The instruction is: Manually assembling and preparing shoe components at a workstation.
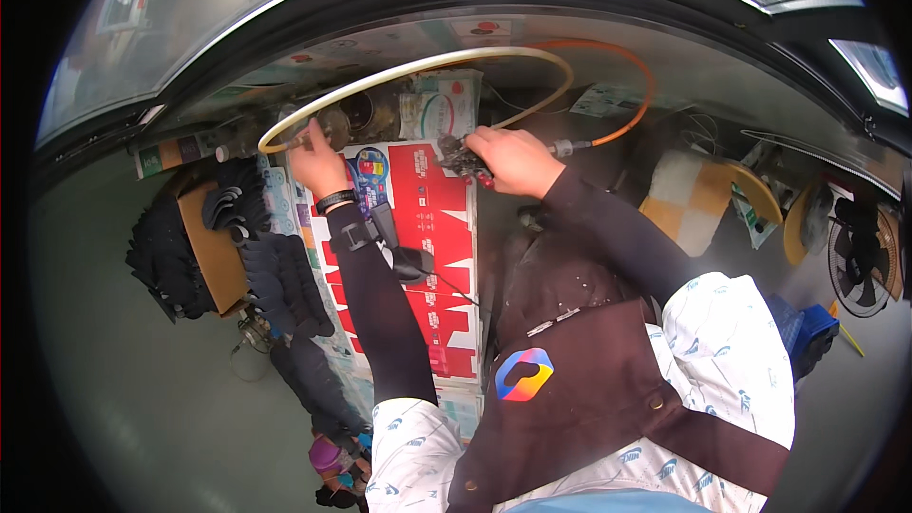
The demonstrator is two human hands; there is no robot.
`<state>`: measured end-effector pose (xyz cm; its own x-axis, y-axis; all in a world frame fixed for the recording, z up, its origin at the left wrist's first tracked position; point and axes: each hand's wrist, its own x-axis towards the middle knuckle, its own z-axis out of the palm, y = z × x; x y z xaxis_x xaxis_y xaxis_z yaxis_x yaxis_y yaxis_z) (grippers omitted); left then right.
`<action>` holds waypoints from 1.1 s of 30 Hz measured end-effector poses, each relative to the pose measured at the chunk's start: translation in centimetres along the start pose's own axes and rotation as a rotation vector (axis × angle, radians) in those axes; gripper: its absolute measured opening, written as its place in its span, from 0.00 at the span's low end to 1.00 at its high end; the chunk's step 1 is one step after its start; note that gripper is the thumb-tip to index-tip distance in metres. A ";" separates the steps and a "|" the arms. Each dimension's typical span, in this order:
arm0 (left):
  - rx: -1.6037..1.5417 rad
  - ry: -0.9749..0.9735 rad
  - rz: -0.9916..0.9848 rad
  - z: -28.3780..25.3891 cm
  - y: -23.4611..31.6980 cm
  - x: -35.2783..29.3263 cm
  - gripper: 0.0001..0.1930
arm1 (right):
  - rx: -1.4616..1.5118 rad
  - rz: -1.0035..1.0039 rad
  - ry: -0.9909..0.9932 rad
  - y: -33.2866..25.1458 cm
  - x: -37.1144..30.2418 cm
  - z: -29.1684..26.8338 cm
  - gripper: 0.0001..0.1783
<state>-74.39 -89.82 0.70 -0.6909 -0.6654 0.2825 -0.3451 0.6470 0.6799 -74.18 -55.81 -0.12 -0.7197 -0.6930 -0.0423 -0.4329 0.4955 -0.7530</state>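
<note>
We see the right hand (518,161), just above the middle of the frame, with its fingers wrapped around a metal tool (460,154). The tool sits over the top right of a red and white carton (446,218). A connector (567,147) just right of that hand leads into an orange hose (652,87), which loops up and back across the upper frame.

The left hand (321,169), left of center, has its fingers partly raised, near the left bend of a cream hose (380,76). We cannot tell whether it grips the hose or something small beside it.

As for progress, we judge that the work is under way: the tool is in hand and its connector looks joined to the orange hose. Black pieces (285,275) lie heaped at left, with more around a cardboard box (214,242), but we cannot tell which are finished and which are left. We see none of them in either hand. A dark device (408,266) lies on the carton, below the left hand.
</note>
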 end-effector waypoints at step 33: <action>-0.188 -0.580 0.183 2.5 -0.8 2.3 0.05 | -0.179 0.058 0.138 3.5 6.0 2.6 0.28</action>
<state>-77.31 -90.94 -0.87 -0.9780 -0.2064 0.0287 -0.1080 0.6196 0.7774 -78.62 -59.53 -4.71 -0.8080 -0.5889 0.0172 -0.4693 0.6258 -0.6231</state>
